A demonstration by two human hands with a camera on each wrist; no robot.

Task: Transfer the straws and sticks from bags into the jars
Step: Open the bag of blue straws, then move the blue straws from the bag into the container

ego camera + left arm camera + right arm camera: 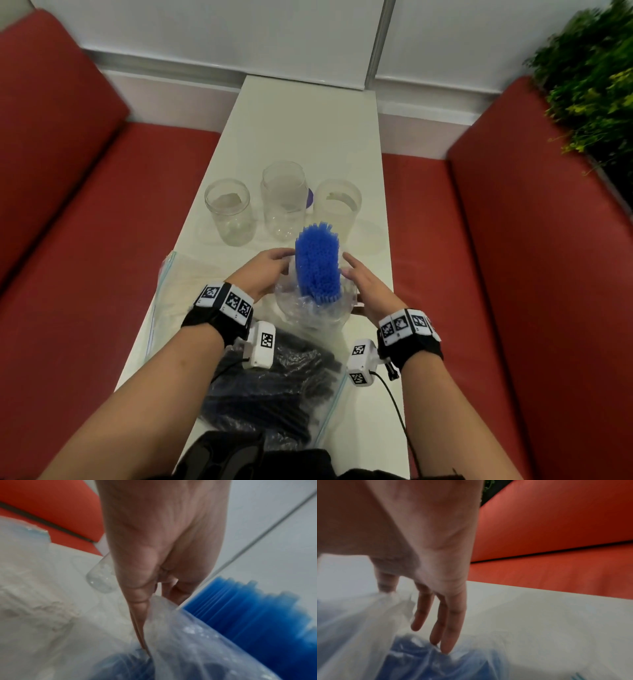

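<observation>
My left hand (pixel 265 274) has its fingers (pixel 137 601) pressed together in a pinch on the rim of the clear bag (pixel 315 308), at nine o'clock of the bundle. My right hand (pixel 366 284) sits at three o'clock of it; its fingers (pixel 448 626) hang nearly straight, tips brushing the crumpled plastic, while the forefinger and thumb seem to nip a fold of it, though blur keeps me from being sure. Between the two hands the blue straws (pixel 318 262) stand upright, poking out of the bag, which is bunched down round their lower ends. At twelve o'clock, just beyond, three clear jars (pixel 284 202) stand in a row on the white table (pixel 308 120). At six o'clock, under my wrists, lies a bag of black straws (pixel 274 394). At nine o'clock lies a flat bag of pale sticks (pixel 185 284). Red benches (pixel 85 240) flank the table.
</observation>
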